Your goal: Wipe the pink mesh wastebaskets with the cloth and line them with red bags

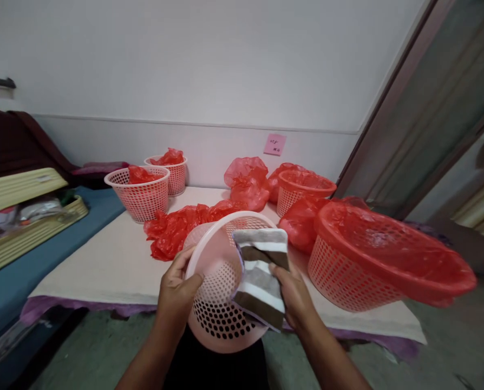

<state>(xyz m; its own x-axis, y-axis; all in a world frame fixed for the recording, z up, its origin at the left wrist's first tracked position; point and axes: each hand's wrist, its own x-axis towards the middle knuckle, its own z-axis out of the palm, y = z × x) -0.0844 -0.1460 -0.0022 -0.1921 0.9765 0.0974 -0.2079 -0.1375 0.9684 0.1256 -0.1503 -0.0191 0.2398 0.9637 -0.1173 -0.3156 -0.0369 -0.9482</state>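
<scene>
A pale pink perforated basket is tilted at the front of the table, its mouth turned up toward me. My left hand grips its rim on the left side, thumb inside and fingers outside. In my right hand is a folded striped cloth in grey, white and brown, pinched with the thumb on top. The cloth overlaps the basket's right side and hides part of its rim. Behind the basket lies a crumpled heap of red plastic bags.
Two pink baskets with red bags stand at the back left. At right are a large red-lined basket and a smaller one. Bundled red bags sit against the wall. A pink note is stuck there. A yellow slatted case lies far left.
</scene>
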